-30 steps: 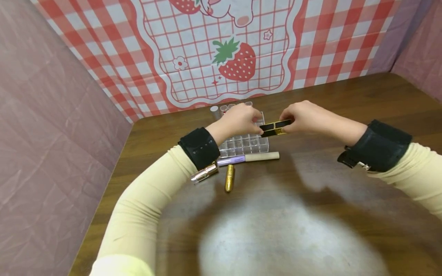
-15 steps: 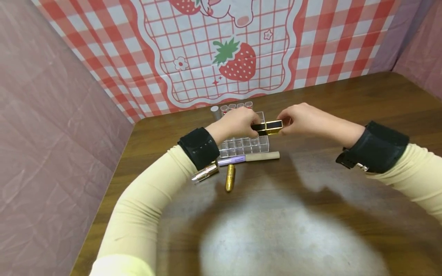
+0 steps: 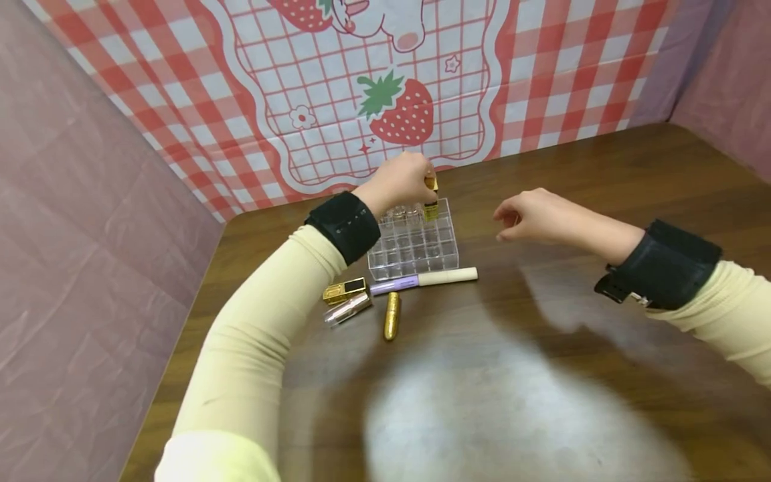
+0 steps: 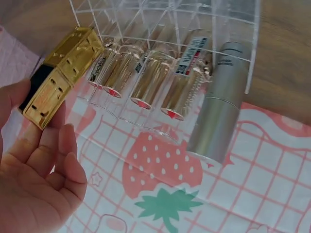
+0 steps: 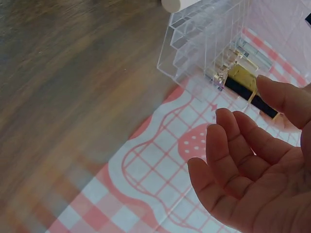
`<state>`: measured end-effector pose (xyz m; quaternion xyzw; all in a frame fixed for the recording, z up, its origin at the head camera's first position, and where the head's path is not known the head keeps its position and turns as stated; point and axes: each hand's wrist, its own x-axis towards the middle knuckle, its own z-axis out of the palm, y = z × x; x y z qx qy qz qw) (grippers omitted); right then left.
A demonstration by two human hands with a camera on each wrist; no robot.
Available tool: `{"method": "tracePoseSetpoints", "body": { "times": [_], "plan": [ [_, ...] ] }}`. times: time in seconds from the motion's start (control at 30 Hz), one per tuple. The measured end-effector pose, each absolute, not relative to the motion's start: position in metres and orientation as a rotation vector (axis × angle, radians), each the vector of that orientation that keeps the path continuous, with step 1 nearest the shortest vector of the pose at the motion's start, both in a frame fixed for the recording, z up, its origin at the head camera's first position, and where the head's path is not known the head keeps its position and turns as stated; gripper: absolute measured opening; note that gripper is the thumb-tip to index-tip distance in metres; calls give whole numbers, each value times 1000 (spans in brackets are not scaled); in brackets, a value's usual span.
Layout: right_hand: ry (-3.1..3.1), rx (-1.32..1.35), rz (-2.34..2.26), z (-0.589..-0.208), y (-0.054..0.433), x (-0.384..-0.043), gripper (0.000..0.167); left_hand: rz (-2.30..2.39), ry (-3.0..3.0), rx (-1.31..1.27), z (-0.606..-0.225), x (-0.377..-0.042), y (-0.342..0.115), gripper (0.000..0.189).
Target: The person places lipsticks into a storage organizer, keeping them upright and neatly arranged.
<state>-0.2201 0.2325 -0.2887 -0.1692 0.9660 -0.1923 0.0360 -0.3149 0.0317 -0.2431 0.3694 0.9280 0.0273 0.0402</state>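
My left hand point(image 3: 405, 179) pinches a square gold-and-black lipstick point(image 4: 65, 73) between thumb and fingers. It holds the lipstick at the back right corner of a clear compartment organizer point(image 3: 415, 260); how far the lower end sits inside a compartment I cannot tell. Beside it in the left wrist view, several gold lipsticks with clear caps point(image 4: 149, 80) and a silver tube point(image 4: 218, 109) stand in the organizer's back row. My right hand point(image 3: 537, 215) hovers to the right of the organizer, fingers loosely bent, holding nothing. The right wrist view shows that hand point(image 5: 243, 167) apart from the lipstick.
In front of the organizer lies a lilac-and-cream tube point(image 3: 424, 280). Nearer still are a gold bullet-shaped tube point(image 3: 392, 316), a rose-gold lipstick point(image 3: 349, 309) and another square gold-and-black lipstick point(image 3: 345, 290). A strawberry-print checked cloth point(image 3: 337, 87) hangs behind the wooden table point(image 3: 560, 301).
Both hands held the gold-and-black lipstick before. The right hand has let go and moved slightly right; the left has carried the lipstick back, turning it upright at the organizer's back corner.
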Motion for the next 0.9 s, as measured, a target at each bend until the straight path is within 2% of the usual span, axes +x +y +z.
{"method": "tracePoseSetpoints", "body": {
  "times": [0.37, 0.9],
  "plan": [
    [2971, -493, -614, -292, 249, -216, 36, 119, 2867, 998, -248, -332, 51, 19],
    [2952, -490, -633, -303, 255, -214, 35, 0, 2855, 1003, -261, -343, 60, 23]
  ]
}}
